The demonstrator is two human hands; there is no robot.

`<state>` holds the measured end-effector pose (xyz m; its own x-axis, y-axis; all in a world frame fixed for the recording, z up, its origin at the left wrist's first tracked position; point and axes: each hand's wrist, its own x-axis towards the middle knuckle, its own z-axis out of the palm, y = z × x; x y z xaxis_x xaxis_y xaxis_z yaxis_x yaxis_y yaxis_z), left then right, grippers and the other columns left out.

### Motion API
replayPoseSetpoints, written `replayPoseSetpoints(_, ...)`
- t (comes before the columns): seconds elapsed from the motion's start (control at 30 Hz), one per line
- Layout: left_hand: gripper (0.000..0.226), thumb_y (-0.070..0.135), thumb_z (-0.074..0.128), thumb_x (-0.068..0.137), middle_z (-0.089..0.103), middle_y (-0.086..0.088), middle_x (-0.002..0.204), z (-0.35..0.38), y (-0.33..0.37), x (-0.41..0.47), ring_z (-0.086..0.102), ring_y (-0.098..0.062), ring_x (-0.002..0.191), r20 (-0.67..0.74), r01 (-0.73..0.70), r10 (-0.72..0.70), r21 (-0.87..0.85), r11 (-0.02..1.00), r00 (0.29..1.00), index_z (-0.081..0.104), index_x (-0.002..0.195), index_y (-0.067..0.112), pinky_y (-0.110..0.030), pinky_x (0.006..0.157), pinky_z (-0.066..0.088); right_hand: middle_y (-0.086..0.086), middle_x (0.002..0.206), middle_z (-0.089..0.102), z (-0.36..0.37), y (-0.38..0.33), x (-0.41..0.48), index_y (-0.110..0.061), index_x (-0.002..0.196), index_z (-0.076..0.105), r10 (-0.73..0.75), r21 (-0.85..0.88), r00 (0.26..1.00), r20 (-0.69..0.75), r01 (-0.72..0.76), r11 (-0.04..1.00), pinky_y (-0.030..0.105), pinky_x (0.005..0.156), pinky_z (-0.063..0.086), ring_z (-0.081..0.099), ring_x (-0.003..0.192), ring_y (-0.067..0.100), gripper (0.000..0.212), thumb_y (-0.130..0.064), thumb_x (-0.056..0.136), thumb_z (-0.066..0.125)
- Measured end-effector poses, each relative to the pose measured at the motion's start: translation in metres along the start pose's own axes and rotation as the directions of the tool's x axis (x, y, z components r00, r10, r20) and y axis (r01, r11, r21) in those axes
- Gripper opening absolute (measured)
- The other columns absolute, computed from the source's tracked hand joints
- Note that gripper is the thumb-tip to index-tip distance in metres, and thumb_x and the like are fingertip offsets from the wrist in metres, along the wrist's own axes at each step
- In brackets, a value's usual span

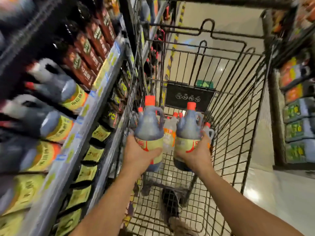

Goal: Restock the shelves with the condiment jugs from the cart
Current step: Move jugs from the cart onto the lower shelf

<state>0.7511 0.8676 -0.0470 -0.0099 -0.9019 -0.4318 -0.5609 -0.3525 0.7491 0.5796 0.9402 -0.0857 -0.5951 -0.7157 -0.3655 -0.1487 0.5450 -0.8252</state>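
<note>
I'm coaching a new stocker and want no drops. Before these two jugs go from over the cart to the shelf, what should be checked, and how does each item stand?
1. Left hand grips the left jug round its label: ok.
2. Right hand grips the right jug round its label: ok.
3. Red caps on both held jugs: ok.
4. Free slot on the shelf at the left: cannot tell, blurred; the visible rows look full.
5. Held jugs match the yellow-labelled shelf jugs: cannot tell, blurred.
6. Held jugs lifted clear of the cart wall: cannot tell.
</note>
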Motion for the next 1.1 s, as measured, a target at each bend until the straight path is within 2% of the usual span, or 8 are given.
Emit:
replayPoseSetpoints(0.13, 0.078, 0.014, 0.091, 0.058, 0.057, 0.008, 0.099, -0.066, 0.026, -0.065, 0.057, -0.001, 0.079, -0.11, -0.149, 0.138, -0.108, 0.983, 0.984, 0.043, 0.118, 0.017, -0.014, 0.066, 0.043, -0.011, 0.122, 0.055, -0.005, -0.061, -0.063, -0.031, 0.139, 0.021, -0.247, 0.064, 0.966, 0.08, 0.242, 0.968, 0.029, 0.095, 0.049, 0.06, 0.107, 0.006, 0.102, -0.021, 0.064, 0.09)
replayPoseSetpoints(0.33, 0.074, -0.005, 0.087, 0.056, 0.054, 0.015, 0.096, -0.17, 0.034, -0.186, 0.05, 0.03, 0.075, -0.326, -0.378, 0.302, -0.201, 0.904, 0.896, 0.043, 0.11, 0.015, 0.003, 0.063, 0.038, -0.025, 0.11, 0.047, -0.015, -0.147, -0.181, -0.026, 0.129, 0.022, -0.536, 0.228, 0.823, 0.189, 0.494, 0.839, -0.005, 0.071, 0.036, 0.051, 0.086, -0.03, 0.095, 0.007, 0.065, 0.084)
replayPoseSetpoints(0.43, 0.073, 0.001, 0.089, 0.055, 0.056, 0.016, 0.096, -0.216, 0.016, -0.241, 0.052, 0.027, 0.074, -0.434, -0.405, 0.291, -0.199, 0.892, 0.853, 0.044, 0.111, 0.015, 0.0, 0.061, 0.039, -0.022, 0.113, 0.051, -0.005, -0.172, -0.241, -0.022, 0.13, 0.026, -0.616, 0.327, 0.741, 0.267, 0.532, 0.781, -0.003, 0.075, 0.038, 0.056, 0.089, -0.024, 0.097, 0.012, 0.061, 0.085)
replayPoseSetpoints(0.6, 0.079, 0.009, 0.092, 0.048, 0.06, 0.018, 0.101, -0.272, -0.017, -0.324, 0.056, 0.023, 0.081, -0.616, -0.466, 0.254, -0.208, 0.86, 0.745, 0.046, 0.112, 0.021, -0.001, 0.064, 0.041, -0.019, 0.114, 0.064, 0.021, -0.194, -0.33, -0.027, 0.132, 0.034, -0.736, 0.431, 0.576, 0.356, 0.598, 0.676, 0.005, 0.08, 0.045, 0.063, 0.099, -0.01, 0.095, -0.014, 0.053, 0.085)
replayPoseSetpoints(0.7, 0.08, 0.02, 0.085, 0.044, 0.062, 0.014, 0.108, -0.299, -0.04, -0.361, 0.058, 0.017, 0.088, -0.71, -0.5, 0.222, -0.207, 0.841, 0.668, 0.046, 0.113, 0.026, -0.003, 0.067, 0.043, -0.024, 0.108, 0.061, 0.036, -0.207, -0.381, -0.03, 0.124, 0.038, -0.775, 0.46, 0.489, 0.401, 0.623, 0.632, -0.001, 0.07, 0.041, 0.06, 0.089, -0.021, 0.09, -0.023, 0.048, 0.085)
replayPoseSetpoints(0.83, 0.082, 0.027, 0.085, 0.044, 0.061, 0.009, 0.115, -0.33, -0.072, -0.397, 0.06, 0.009, 0.098, -0.817, -0.509, 0.148, -0.194, 0.838, 0.557, 0.046, 0.116, 0.03, -0.007, 0.073, 0.046, -0.016, 0.12, 0.059, 0.063, -0.211, -0.425, -0.039, 0.126, 0.034, -0.79, 0.479, 0.379, 0.481, 0.641, 0.6, 0.004, 0.075, 0.045, 0.06, 0.099, -0.014, 0.097, -0.024, 0.051, 0.092)
replayPoseSetpoints(0.97, 0.082, 0.01, 0.091, 0.053, 0.061, 0.009, 0.116, -0.354, -0.099, -0.426, 0.061, 0.006, 0.098, -0.893, -0.494, 0.08, -0.169, 0.853, 0.443, 0.047, 0.121, 0.025, -0.01, 0.073, 0.048, -0.023, 0.118, 0.053, 0.088, -0.216, -0.463, -0.034, 0.131, 0.028, -0.785, 0.529, 0.27, 0.558, 0.614, 0.587, 0.002, 0.071, 0.044, 0.056, 0.097, -0.021, 0.1, -0.005, 0.059, 0.091)
replayPoseSetpoints(1.1, 0.073, -0.002, 0.087, 0.057, 0.064, 0.02, 0.103, -0.374, -0.12, -0.448, 0.06, 0.014, 0.091, -0.942, -0.459, 0.04, -0.126, 0.879, 0.334, 0.047, 0.108, 0.033, -0.005, 0.068, 0.046, -0.018, 0.118, 0.058, 0.121, -0.218, -0.493, -0.045, 0.127, 0.03, -0.766, 0.539, 0.183, 0.616, 0.611, 0.58, 0.011, 0.074, 0.05, 0.061, 0.099, -0.009, 0.098, -0.015, 0.058, 0.092)
